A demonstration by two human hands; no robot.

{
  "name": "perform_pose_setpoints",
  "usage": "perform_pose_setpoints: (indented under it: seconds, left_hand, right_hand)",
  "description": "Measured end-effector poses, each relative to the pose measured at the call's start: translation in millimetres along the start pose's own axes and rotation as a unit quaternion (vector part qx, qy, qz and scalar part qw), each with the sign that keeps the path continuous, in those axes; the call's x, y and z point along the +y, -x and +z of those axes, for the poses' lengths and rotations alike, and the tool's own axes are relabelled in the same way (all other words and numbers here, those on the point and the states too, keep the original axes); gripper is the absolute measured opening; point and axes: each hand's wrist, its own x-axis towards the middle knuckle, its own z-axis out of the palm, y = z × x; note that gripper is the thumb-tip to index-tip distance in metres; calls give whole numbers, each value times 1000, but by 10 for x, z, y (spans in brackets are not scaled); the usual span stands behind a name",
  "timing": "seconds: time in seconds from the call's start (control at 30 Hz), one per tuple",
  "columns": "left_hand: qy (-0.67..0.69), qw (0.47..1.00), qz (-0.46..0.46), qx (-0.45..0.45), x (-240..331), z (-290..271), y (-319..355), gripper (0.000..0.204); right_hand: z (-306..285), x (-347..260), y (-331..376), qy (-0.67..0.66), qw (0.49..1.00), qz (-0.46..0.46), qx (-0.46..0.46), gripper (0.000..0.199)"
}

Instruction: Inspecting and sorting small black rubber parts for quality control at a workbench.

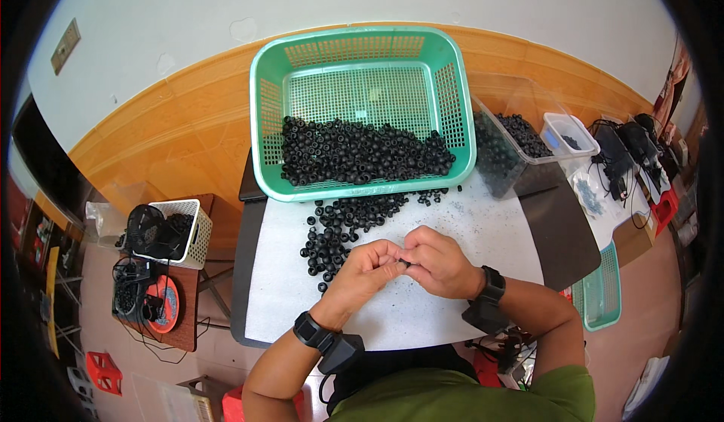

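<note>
Above the white sheet [483,233] on the table, my left hand [360,273] and my right hand [439,265] meet fingertip to fingertip. Both are closed in a pinch on a small black part [406,262], mostly covered by the fingers. Its exact shape is too small to make out. Just left of and beyond my left hand lies a loose pile of black round parts [332,233], several with a hole through them. Behind them a green plastic basket [260,143] holds a heap of similar black parts [362,150].
A clear plastic bin [539,159] of dark parts stands right of the basket, beside a small white tub [554,124]. On a brown side table [188,301] at left are a cream basket [197,239] and an orange-red dish [175,318]. Another green basket [603,301] sits low at right.
</note>
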Motion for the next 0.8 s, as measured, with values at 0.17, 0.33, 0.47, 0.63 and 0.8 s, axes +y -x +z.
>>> perform_pose_setpoints:
  seconds: [0.17,0.33,0.47,0.63,0.8]
  left_hand:
    - [-11,1000,-1,1,-77,-59,-25,10]
    - [1,1000,7,20,-31,-26,-27,8]
    - [-10,1000,-1,24,-21,-20,-20,7]
    - [-48,998,-11,28,-62,-28,-38,8]
    - [-82,985,50,143,56,-25,-9,11]
  right_hand:
    - [33,13,0,22,999,-21,-13,27]
    - [-40,-69,-38,-22,996,87,-15,23]
    - [-54,-38,-16,62,998,18,-20,23]
    - [-38,-38,19,183,980,-48,-61,23]
    - [-287,-5,-179,211,972,-94,35,22]
